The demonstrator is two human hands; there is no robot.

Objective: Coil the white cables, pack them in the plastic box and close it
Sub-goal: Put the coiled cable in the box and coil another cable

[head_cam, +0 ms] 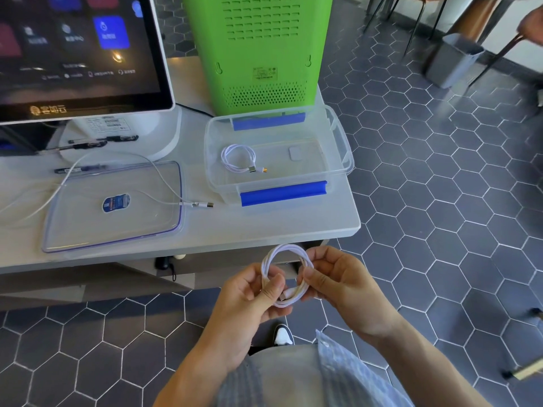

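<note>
**What the person wore**

The person wore a shirt (346, 374) of pale blue and white stripes, its fabric loose and hanging open at the near edge of the view. A lighter, greyish panel of cloth (282, 374) showed between the two striped sides. Both forearms were bare, with no sleeves reaching the wrists, and neither the left hand (249, 292) nor the right hand (335, 277) carried a ring, a watch or a glove. Below the hands one shoe (282, 335) showed, dark along its sides with a white toe cap.
</note>
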